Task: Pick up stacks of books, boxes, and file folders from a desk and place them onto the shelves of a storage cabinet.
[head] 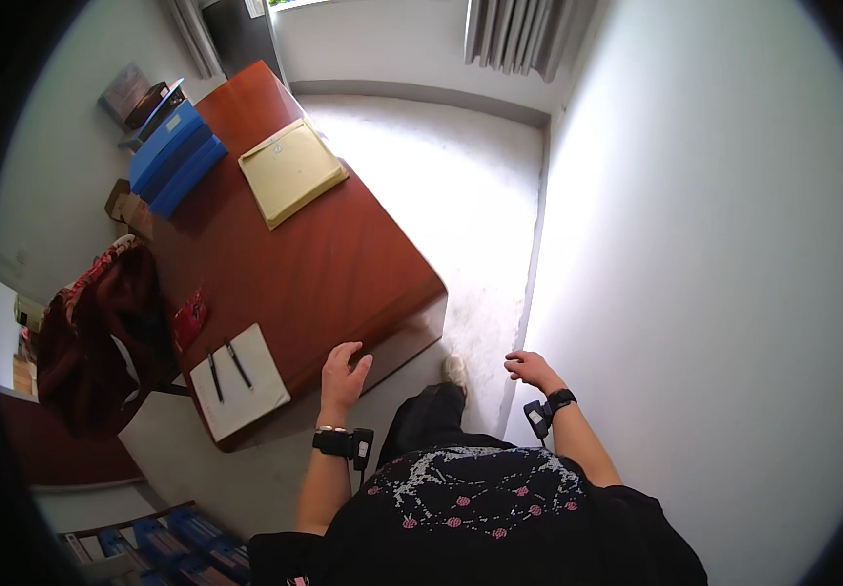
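My left hand (344,373) is empty, fingers apart and slightly curled, by the near edge of a reddish-brown wooden desk (333,271). My right hand (531,368) hangs near the white wall with its fingers bent; nothing shows in it. Left of my left hand, two black pens (239,365) lie on a white notebook or paper pad (245,403) at the desk's corner. A red packet (191,319) lies beyond the pad. Farther along the desk is a stack of yellowish paper envelopes (293,172). Both wrists carry black strapped devices.
Blue file boxes (172,157) stand at the desk's far left side, beside a cardboard box (128,209). A dark red cloth (99,337) drapes over what looks like a chair. More blue binders (165,542) are at lower left. The white wall (699,256) rises on my right.
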